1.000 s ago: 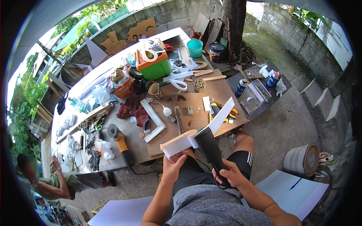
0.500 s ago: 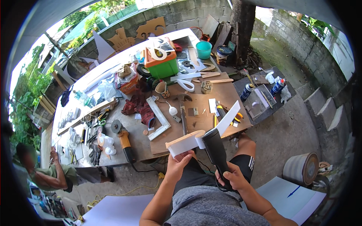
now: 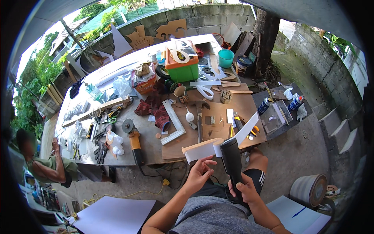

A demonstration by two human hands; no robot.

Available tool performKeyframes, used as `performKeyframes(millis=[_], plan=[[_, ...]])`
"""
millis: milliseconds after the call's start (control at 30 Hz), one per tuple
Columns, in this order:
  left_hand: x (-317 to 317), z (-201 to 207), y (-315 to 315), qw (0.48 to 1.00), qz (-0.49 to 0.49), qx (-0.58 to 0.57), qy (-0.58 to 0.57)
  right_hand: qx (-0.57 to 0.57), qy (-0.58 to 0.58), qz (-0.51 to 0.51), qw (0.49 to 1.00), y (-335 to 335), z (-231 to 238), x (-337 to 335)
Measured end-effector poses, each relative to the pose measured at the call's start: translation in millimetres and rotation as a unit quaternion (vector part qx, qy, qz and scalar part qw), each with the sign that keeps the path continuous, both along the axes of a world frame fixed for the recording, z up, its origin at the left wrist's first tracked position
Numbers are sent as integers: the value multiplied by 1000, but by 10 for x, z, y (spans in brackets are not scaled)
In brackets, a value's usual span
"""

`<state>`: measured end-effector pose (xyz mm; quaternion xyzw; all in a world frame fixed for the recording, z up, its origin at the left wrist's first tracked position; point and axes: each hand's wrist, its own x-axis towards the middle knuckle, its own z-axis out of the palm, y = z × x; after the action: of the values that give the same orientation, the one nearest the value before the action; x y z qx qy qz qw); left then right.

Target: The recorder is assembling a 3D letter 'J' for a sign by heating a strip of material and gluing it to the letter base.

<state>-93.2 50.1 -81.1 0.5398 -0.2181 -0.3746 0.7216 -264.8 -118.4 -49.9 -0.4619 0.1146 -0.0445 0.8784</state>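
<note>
Your left hand (image 3: 200, 172) has loosened its pinch, fingers half-curled just below the tan-edged white strip (image 3: 199, 151); any contact cannot be told. The strip runs through the head of the black hand tool (image 3: 232, 162), apparently its main support now, your right hand (image 3: 244, 190) clenched round the handle.

Orange-lidded green box (image 3: 185, 74) near teal bucket (image 3: 226, 59); 2 blue cans (image 3: 295, 103); angle grinder (image 3: 135, 145).
</note>
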Motion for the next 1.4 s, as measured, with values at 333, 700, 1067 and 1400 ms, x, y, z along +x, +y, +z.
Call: performKeyframes(millis=[333,700,1067,1400], plan=[[-11,-23,-19,1000,4,30,0,-2,-3,6,1000,-18,8,29],[-58,-102,-71,997,4,62,-49,-4,-1,3,1000,-51,-20,-13],[-111,-101,-47,996,-17,79,-28,6,1,2,1000,-28,-11,-22],[-146,-105,4,995,6,92,-39,16,4,9,1000,-3,-30,-21]])
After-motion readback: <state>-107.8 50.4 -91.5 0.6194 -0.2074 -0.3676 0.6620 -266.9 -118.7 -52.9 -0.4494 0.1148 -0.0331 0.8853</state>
